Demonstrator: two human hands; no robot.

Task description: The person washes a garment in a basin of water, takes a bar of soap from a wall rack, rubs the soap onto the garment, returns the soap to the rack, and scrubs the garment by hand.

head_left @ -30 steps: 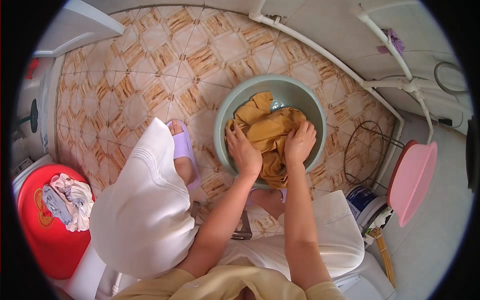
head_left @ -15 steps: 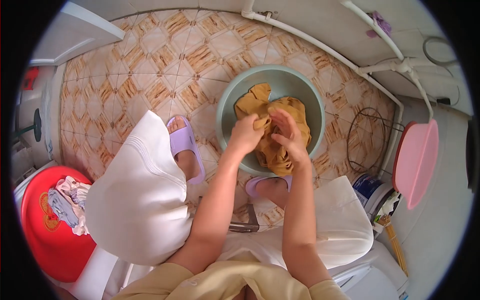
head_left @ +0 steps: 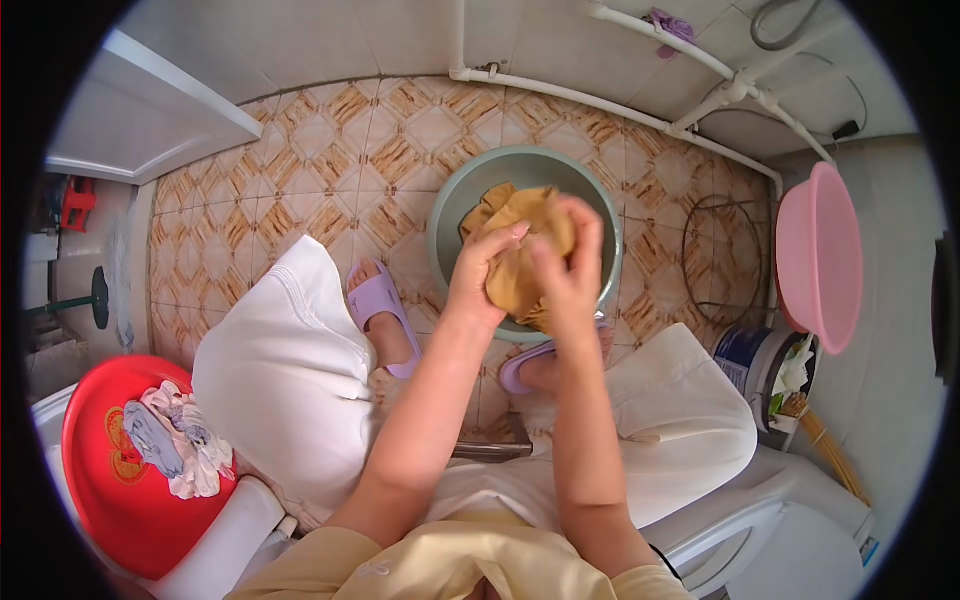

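Observation:
Over a round grey-green basin (head_left: 441, 222), a mustard-brown cloth (head_left: 522, 212) is bunched up between my hands. My left hand (head_left: 482, 272) grips its left side, the thumb lying on top. At the right side, my right hand (head_left: 574, 262) curls its fingers round the cloth's edge; they are partly smeared by motion. More of the same brown cloth hangs down into the basin, and its lower folds are hidden behind my hands and wrists.
The basin stands on a patterned tile floor between my feet in purple slippers (head_left: 386, 312). To the left, a red basin (head_left: 92, 480) holds light clothes (head_left: 180, 440). A pink basin (head_left: 822, 255), a wire ring (head_left: 690, 270) and a bucket (head_left: 742, 365) are at the right. White pipes (head_left: 590, 98) run along the wall.
Both hands have gathered the brown cloth into a bunch and raised it towards me. The right hand, spread before, now closes round the cloth. The view has tilted up slightly.

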